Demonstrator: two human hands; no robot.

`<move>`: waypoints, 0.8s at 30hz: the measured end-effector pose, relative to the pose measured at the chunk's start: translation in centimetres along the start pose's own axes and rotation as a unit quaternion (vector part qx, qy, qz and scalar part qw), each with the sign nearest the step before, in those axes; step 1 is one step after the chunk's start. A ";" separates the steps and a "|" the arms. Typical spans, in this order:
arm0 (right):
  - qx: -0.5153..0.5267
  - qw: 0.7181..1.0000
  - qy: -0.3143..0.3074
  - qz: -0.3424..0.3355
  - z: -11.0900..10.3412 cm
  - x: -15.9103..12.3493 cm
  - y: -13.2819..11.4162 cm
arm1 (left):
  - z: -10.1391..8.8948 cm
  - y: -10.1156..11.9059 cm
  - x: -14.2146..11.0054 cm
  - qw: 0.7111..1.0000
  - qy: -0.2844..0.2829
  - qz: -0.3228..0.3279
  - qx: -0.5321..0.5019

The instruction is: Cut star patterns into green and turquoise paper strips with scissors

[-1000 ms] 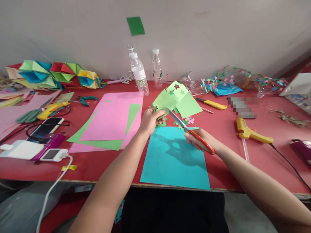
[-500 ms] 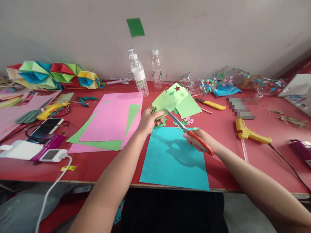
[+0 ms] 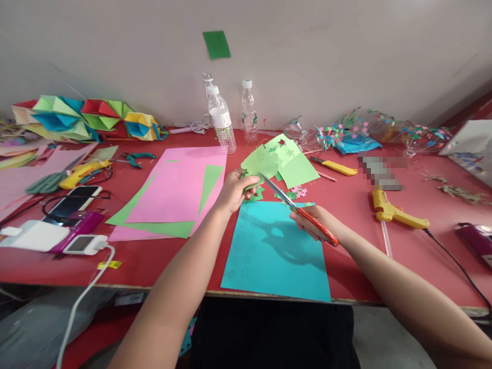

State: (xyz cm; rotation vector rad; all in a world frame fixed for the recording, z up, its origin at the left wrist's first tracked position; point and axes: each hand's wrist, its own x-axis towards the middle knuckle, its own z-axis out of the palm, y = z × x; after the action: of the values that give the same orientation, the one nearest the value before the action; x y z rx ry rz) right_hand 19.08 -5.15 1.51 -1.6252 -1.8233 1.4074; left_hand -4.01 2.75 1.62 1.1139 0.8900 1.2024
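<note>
A pair of scissors with orange-red handles and metal blades (image 3: 280, 191) points away from the right hand (image 3: 326, 218), its tips at the light green paper piece (image 3: 259, 163) pinched in the left hand (image 3: 234, 190). The right hand grips the handles, fingers curled round them; the left is closed, thumb on top, at the paper's near edge. The paper spreads beyond the left fingertips, ahead and to the left of the right hand; whether the blades bite into it is too small to tell. Both hands are raised near the far edge of a turquoise paper sheet (image 3: 269, 261) on the red tabletop (image 3: 154, 264). Small pink and green paper stars (image 3: 294, 193) lie between and beyond the hands, with a flat light green paper sheet (image 3: 299, 173) behind them. Pink paper sheets (image 3: 172, 189) lie to the left, a yellow glue gun (image 3: 400, 212) to the right.
</note>
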 end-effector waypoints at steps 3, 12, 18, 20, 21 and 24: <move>-0.003 1.000 0.002 0.000 0.0 0.0 0.0 | 0.0 0.0 0.0 1.000 -0.002 0.001 -0.004; -0.009 1.000 0.000 -0.001 -0.1 -0.2 -0.3 | 0.1 0.1 -0.1 1.000 0.000 -0.002 -0.002; -0.014 1.000 0.004 0.009 -0.1 -0.1 -0.4 | 0.0 0.0 -0.1 1.000 0.002 -0.006 -0.002; -0.008 1.000 0.006 0.009 -0.1 0.0 -0.4 | 0.1 -0.2 -0.1 1.000 0.000 -0.007 -0.001; -0.002 1.000 0.007 0.007 0.0 0.0 -0.4 | 0.1 -0.3 -0.1 1.000 0.001 -0.005 -0.002; 0.024 1.000 0.005 -0.002 0.1 0.1 -0.2 | 0.6 -0.8 -0.2 1.000 0.014 0.004 -0.012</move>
State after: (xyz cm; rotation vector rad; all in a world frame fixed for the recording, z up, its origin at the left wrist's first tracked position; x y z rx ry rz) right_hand 18.83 -5.04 1.60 -1.6009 -1.7729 1.4286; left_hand -3.30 2.49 0.96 1.0836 0.8909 1.2354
